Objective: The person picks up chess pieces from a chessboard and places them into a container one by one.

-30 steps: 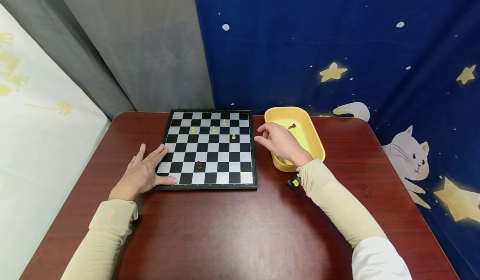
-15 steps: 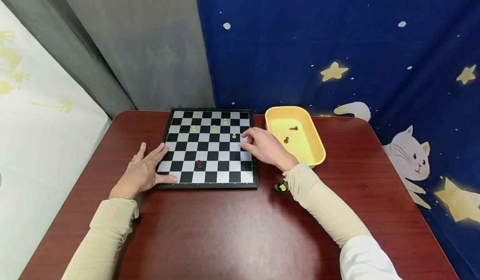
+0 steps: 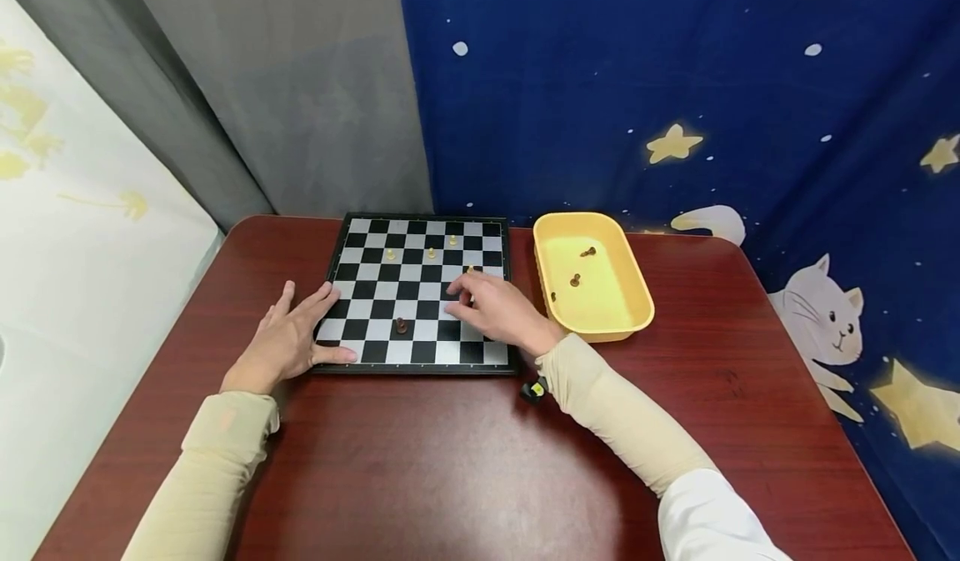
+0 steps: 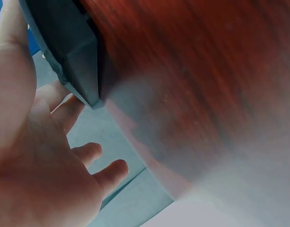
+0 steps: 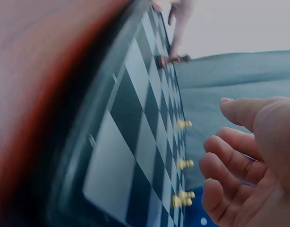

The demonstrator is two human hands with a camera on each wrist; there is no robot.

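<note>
A black-and-white chessboard lies on the table. My left hand rests at its left edge, fingers spread, thumb laid over the near left corner. Above the right half of the board is my right hand, its fingers loosely bent; the right wrist view shows nothing between them. One dark chess piece stands near the board's front, left of that hand. Several small yellow pawns stand toward the back, among them a left one and a middle one. The right hand partly hides another pawn.
To the right of the board stands a yellow plastic bin holding a few dark chess pieces, one near its middle. The reddish-brown table extends in front. Grey and blue curtains hang behind the table.
My right hand has moved left from over the bin to above the board, uncovering dark pieces in the bin. My left hand stays at the board's edge.
</note>
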